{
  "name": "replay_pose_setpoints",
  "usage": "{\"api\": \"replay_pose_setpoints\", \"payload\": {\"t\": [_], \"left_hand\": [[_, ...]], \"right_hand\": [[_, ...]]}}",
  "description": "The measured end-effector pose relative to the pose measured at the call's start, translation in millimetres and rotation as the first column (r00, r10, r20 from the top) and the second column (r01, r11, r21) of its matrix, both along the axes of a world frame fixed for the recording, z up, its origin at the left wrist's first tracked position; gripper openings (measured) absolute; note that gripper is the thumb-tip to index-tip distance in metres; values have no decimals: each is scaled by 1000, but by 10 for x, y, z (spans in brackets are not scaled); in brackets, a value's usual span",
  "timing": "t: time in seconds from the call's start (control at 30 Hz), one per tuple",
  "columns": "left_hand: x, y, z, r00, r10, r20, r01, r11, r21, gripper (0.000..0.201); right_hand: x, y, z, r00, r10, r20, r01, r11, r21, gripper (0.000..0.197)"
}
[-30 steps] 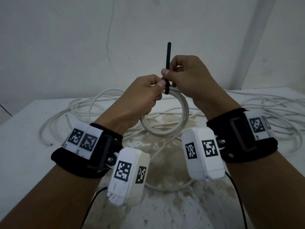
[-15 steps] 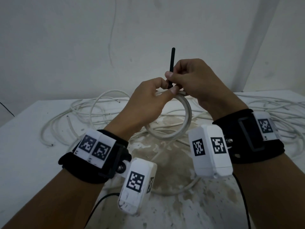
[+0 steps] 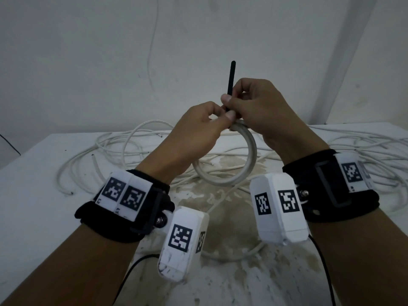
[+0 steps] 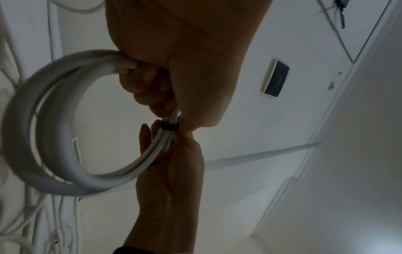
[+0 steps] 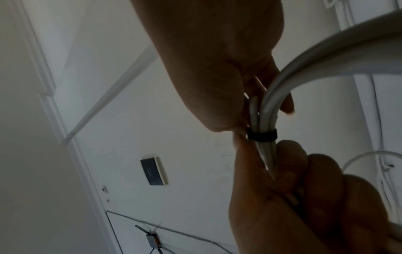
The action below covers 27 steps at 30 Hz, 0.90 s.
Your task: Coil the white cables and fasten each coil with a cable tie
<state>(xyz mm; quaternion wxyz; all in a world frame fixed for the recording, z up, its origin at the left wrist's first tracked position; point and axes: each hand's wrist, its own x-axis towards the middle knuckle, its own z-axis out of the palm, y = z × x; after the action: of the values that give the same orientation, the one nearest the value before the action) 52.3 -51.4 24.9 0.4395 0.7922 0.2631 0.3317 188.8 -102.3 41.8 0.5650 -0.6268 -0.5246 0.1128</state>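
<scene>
Dim, flat light; backlit, shadowed wrist views; soft blur, wide-angle edge distortion

A stained white table [image 3: 39, 195] against a white wall [image 3: 88, 62] bearing a dark panel [image 4: 276, 79]

Where the black cable tie [image 3: 230, 85] meets the held coil [image 3: 239, 171], the head view shows nothing of its loop: the left hand [image 3: 198, 133] and right hand [image 3: 260, 107] cover that top stretch of the coil, and the grip of each on it cannot be made out there. In the left wrist view the coil [image 4: 43, 137], on the side away from the tie's band [image 4: 169, 126], is smeared with blur. The right wrist view cuts the coil [image 5: 326, 56] off at its right edge. Behind the coil, the loose white cables [image 3: 110, 149] run off the right edge of the tabletop [image 3: 33, 184] view, their ends too small to follow.
</scene>
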Motion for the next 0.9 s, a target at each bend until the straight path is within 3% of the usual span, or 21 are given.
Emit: {"api": "replay_pose_setpoints", "payload": {"t": [0.27, 0.43, 0.7, 0.8, 0.9], "left_hand": [[-10, 15, -4, 1000, 1, 18, -1, 1000, 24, 29], [-33, -19, 10, 1000, 1, -17, 0, 999, 46, 26], [-52, 0, -6, 997, -54, -63, 66, 976, 206, 18], [-36, -16, -3, 998, -54, -28, 57, 991, 121, 24], [-16, -30, -7, 996, -52, 75, 53, 999, -10, 45]], "right_hand": [[25, -50, 34, 997, 76, 23, -76, 997, 5, 21], [5, -29, -15, 994, 110, -11, -110, 986, -126, 27], [-45, -11, -8, 998, -25, 52, 28, 998, -54, 38], [-71, 1, -19, 1000, -10, 24, 11, 999, -49, 33], [-60, 1, -3, 1000, 17, 7, -16, 1000, -27, 30]]}}
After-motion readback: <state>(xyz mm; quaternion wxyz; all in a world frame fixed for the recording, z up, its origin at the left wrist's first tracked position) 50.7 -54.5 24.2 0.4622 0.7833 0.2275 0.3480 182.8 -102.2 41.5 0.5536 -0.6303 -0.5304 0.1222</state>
